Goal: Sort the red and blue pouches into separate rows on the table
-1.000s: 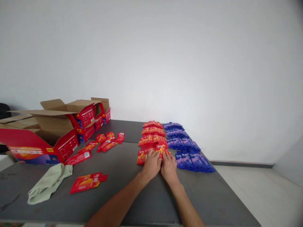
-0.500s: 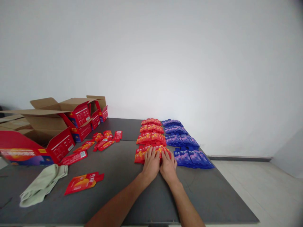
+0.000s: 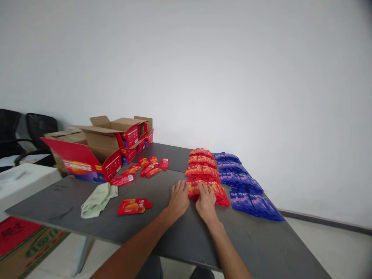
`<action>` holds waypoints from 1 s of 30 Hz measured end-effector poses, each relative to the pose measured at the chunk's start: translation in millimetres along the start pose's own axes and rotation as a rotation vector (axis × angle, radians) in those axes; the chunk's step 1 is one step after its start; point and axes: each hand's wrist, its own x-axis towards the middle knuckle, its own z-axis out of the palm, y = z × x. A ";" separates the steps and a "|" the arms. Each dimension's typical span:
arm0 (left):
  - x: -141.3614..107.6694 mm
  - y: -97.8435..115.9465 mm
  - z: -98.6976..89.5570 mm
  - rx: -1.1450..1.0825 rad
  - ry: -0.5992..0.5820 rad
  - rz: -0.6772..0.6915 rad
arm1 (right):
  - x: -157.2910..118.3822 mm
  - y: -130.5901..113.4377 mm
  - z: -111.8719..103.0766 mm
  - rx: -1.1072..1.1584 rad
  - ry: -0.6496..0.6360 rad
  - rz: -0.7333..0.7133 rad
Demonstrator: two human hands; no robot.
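Rows of red pouches [image 3: 216,190] lie overlapped on the dark table. My left hand [image 3: 178,198] rests at the left end of the nearest red row, fingers stretched out beside the pouches. On the front edge of that same row lies my right hand [image 3: 206,201], its fingers spread over the pouches. Rows of blue pouches [image 3: 255,203] lie to the right of the red ones. A single red pouch [image 3: 132,206] lies flat left of my hands, and several loose red pouches [image 3: 149,169] are scattered farther back.
Open red boxes [image 3: 112,164] stand at the back left of the table [image 3: 168,240]. A pale green cloth [image 3: 97,201] lies in front of them. Black chairs [image 3: 40,128], a white surface [image 3: 26,184] and a carton [image 3: 37,252] are beyond the left edge.
The view has turned left, bringing the chairs and carton into sight. My left hand has moved off the top of the red row to its left end; my right hand remains on the row.
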 end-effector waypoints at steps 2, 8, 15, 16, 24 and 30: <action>-9.9 -22.1 -14.5 0.022 -0.005 -0.026 | -0.2 -21.9 6.2 0.018 -0.017 -0.032; -36.7 -79.4 -51.1 0.064 -0.006 -0.131 | -2.6 -79.6 29.7 0.080 -0.049 -0.133; -63.2 -130.7 -66.3 0.112 -0.091 -0.282 | -3.9 -116.9 54.6 0.107 -0.089 -0.189; -64.7 -135.0 -66.1 0.109 -0.098 -0.296 | -3.9 -119.4 56.1 0.109 -0.087 -0.200; -39.8 -149.2 -54.5 0.021 -0.053 -0.294 | 3.6 -117.6 61.3 0.115 -0.087 -0.216; 9.3 -161.3 -27.3 -0.605 0.180 -0.305 | 21.8 -106.7 73.1 0.179 -0.095 -0.219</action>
